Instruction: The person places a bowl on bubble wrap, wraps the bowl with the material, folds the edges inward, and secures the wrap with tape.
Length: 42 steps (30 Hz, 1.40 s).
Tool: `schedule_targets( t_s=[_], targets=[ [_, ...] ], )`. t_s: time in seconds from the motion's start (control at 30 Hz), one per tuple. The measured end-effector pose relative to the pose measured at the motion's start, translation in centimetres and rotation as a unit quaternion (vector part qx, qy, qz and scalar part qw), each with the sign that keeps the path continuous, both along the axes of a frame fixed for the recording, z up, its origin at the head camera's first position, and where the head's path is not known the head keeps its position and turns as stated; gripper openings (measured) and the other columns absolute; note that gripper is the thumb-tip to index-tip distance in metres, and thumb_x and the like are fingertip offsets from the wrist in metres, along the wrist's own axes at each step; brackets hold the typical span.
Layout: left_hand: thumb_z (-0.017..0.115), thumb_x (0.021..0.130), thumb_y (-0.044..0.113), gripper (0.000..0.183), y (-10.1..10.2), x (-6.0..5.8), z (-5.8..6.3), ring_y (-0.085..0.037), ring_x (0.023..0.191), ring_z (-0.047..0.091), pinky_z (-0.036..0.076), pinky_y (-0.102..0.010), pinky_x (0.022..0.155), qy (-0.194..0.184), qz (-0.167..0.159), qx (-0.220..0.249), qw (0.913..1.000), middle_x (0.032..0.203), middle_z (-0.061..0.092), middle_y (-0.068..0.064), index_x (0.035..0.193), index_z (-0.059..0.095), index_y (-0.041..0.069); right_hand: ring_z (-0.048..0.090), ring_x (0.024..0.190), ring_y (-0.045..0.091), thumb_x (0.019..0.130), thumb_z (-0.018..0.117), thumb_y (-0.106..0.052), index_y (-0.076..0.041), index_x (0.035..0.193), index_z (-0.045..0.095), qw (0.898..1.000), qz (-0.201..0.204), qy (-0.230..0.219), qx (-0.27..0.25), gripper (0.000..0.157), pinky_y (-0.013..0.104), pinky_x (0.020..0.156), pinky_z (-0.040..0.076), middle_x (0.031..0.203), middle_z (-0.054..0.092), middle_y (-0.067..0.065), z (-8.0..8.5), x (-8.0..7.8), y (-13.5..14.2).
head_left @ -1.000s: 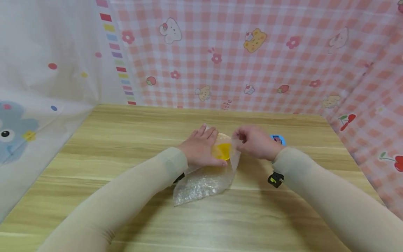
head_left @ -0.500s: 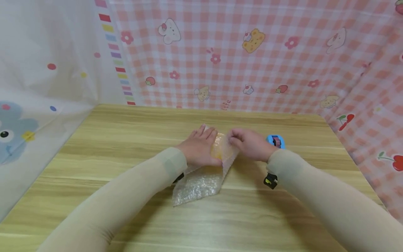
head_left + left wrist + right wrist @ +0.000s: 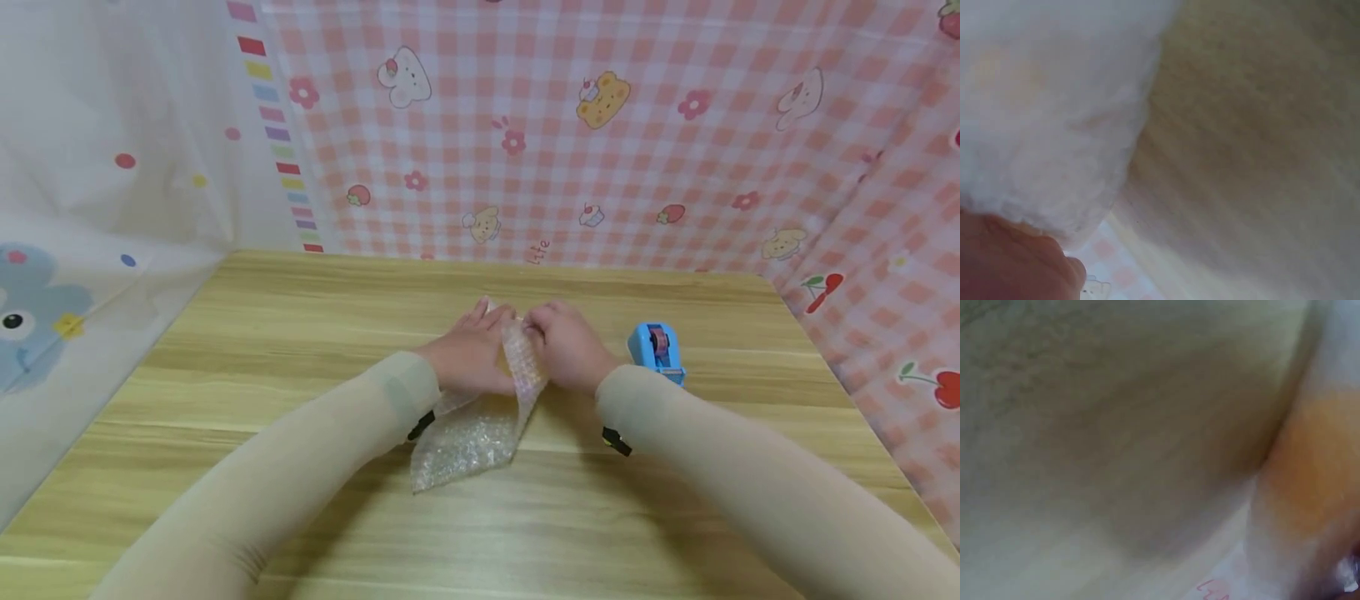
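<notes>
My left hand (image 3: 471,357), fingers spread, presses one bubble wrap (image 3: 467,443). My right hand (image 3: 570,350) pinches it. One blue tape holder (image 3: 643,343) near.

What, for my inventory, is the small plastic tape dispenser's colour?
The tape dispenser is light blue, best seen in the head view.

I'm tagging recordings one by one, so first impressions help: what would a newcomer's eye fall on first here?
Probably the pink checked cloth behind the wooden table, across the top of the head view. Next, mid-table, the left hand rests on bubble wrap while the right hand pinches its raised edge. The blue tape dispenser also stands out, right of the right hand.
</notes>
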<state>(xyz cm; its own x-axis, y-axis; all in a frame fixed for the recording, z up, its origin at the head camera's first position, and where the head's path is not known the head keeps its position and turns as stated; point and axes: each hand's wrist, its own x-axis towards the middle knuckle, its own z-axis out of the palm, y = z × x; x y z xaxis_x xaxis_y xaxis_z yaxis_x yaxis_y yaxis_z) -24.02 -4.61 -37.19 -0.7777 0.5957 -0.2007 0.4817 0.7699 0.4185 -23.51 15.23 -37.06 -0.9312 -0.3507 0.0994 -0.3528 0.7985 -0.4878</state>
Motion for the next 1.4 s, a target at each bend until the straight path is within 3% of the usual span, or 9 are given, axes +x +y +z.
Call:
schedule_targets(
  t_s=[0.17,0.27,0.37,0.5,0.67,0.93,1.07,1.3,1.4],
  targets=[
    [0.083,0.078,0.061,0.140,-0.4,-0.3,-0.1,-0.037,0.164,-0.012,0.006,-0.054,0.132,-0.029,0.008,0.047,0.9984,0.178,-0.005,-0.015,0.169,-0.009,0.009,0.058,0.118,0.040,0.107,0.057,-0.011,-0.002,0.108,0.071,0.997,0.023,0.074,0.018,0.016,0.054,0.111,0.045,0.118,0.065,0.019,-1.0,-0.1,-0.5],
    [0.087,0.076,0.050,0.142,-0.5,-0.4,-0.1,-0.035,0.164,-0.014,0.007,-0.054,0.132,-0.048,0.009,0.063,0.9968,0.178,-0.009,-0.013,0.169,-0.013,0.012,0.057,0.125,0.042,0.105,0.059,-0.011,-0.001,0.112,0.067,0.995,0.041,0.089,0.025,0.014,0.054,0.117,0.040,0.122,0.066,0.020,-1.2,-0.2,-0.8],
    [0.089,0.076,0.045,0.144,-0.6,-0.5,-0.1,-0.031,0.163,-0.018,0.003,-0.052,0.132,-0.063,0.007,0.077,0.9950,0.178,-0.015,-0.007,0.168,-0.018,0.017,0.049,0.142,0.041,0.107,0.057,-0.015,0.001,0.135,0.059,0.995,0.058,0.065,0.052,0.032,0.053,0.126,0.032,0.144,0.060,0.022,-1.2,-0.4,-1.0],
    [0.092,0.075,0.044,0.150,-0.7,-0.5,-0.2,-0.029,0.161,-0.024,-0.005,-0.046,0.132,-0.064,-0.006,0.090,0.9938,0.174,-0.027,-0.003,0.165,-0.025,0.017,0.021,0.161,0.042,0.112,0.045,-0.027,0.000,0.164,0.030,0.990,0.071,0.011,0.118,0.060,0.056,0.132,0.017,0.174,0.025,0.019,-1.0,-0.5,-1.3],
    [0.094,0.074,0.044,0.155,-0.8,-0.4,-0.2,-0.025,0.160,-0.028,-0.010,-0.043,0.131,-0.069,-0.011,0.103,0.9922,0.169,-0.036,-0.004,0.163,-0.030,0.016,-0.002,0.164,0.041,0.114,0.032,-0.041,-0.011,0.170,0.008,0.979,0.089,-0.022,0.184,0.068,0.063,0.132,0.007,0.178,0.000,0.008,-0.5,-0.5,-1.7],
    [0.093,0.073,0.038,0.155,-1.2,-0.3,-0.1,-0.028,0.160,-0.027,-0.003,-0.052,0.131,-0.072,-0.002,0.109,0.9914,0.167,-0.041,-0.004,0.162,-0.033,0.023,-0.006,0.165,0.036,0.114,0.029,-0.046,-0.018,0.171,0.005,0.965,0.109,-0.044,0.236,0.068,0.062,0.132,0.007,0.178,-0.003,0.001,0.2,-0.4,-2.3],
    [0.094,0.075,0.046,0.155,-1.9,-0.3,-0.1,-0.027,0.160,-0.027,-0.005,-0.051,0.131,-0.053,-0.016,0.087,0.9947,0.169,-0.037,-0.010,0.162,-0.031,0.016,-0.006,0.165,0.036,0.114,0.028,-0.050,-0.015,0.170,0.001,0.960,0.106,-0.056,0.252,0.072,0.061,0.132,0.007,0.178,-0.006,0.002,0.6,-0.4,-2.6],
    [0.086,0.078,0.064,0.151,-3.5,-0.6,-0.4,-0.027,0.162,-0.023,-0.005,-0.049,0.132,-0.049,-0.018,0.056,0.9971,0.172,-0.031,-0.011,0.164,-0.026,0.008,-0.004,0.165,0.036,0.113,0.029,-0.050,0.000,0.168,0.005,0.956,0.108,-0.045,0.269,0.078,0.057,0.133,0.009,0.177,-0.005,0.018,0.6,-0.4,-3.1],
    [0.080,0.082,0.067,0.146,-3.8,-0.5,-0.4,-0.029,0.162,-0.022,-0.004,-0.049,0.132,-0.053,-0.018,0.037,0.9978,0.173,-0.027,-0.016,0.164,-0.024,0.006,-0.004,0.165,0.036,0.114,0.029,-0.049,-0.004,0.169,0.004,0.956,0.112,-0.040,0.267,0.076,0.059,0.133,0.010,0.178,-0.005,0.017,0.6,-0.5,-3.2]
  ],
)
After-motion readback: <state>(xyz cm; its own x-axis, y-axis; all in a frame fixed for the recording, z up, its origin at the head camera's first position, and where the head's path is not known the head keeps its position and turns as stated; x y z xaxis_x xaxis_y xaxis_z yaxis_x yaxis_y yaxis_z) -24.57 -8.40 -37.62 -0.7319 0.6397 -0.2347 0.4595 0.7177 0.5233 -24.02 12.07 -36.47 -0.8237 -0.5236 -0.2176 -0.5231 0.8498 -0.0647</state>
